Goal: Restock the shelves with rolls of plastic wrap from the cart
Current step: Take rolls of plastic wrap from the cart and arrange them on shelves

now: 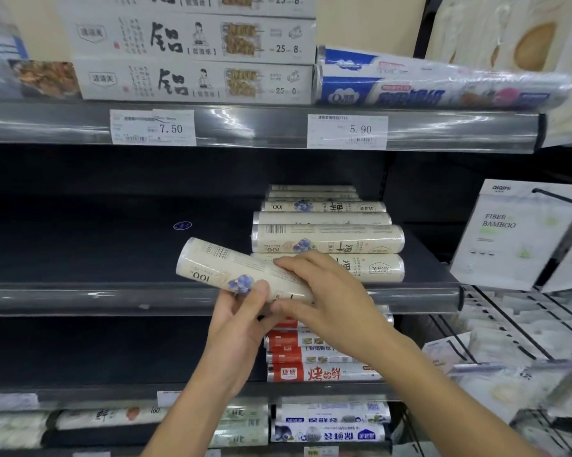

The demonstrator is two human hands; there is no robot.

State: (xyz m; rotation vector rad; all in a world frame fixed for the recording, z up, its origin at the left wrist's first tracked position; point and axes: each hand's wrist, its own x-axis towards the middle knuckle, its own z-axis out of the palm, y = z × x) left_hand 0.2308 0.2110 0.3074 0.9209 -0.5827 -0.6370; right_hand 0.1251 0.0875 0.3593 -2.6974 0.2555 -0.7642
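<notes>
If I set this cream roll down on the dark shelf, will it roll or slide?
The roll is a cylinder, so it would probably roll on the flat shelf unless laid against the stacked rolls. Its glossy wrapper looks somewhat slippery. It juts straight past the left hand and right hand, so likely stiff.

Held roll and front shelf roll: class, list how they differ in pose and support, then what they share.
The held roll is tilted, left end higher; the front shelf roll lies level. The left hand and right hand grip the held roll; the front shelf roll rests on the shelf. Both are cream with dark print.
</notes>
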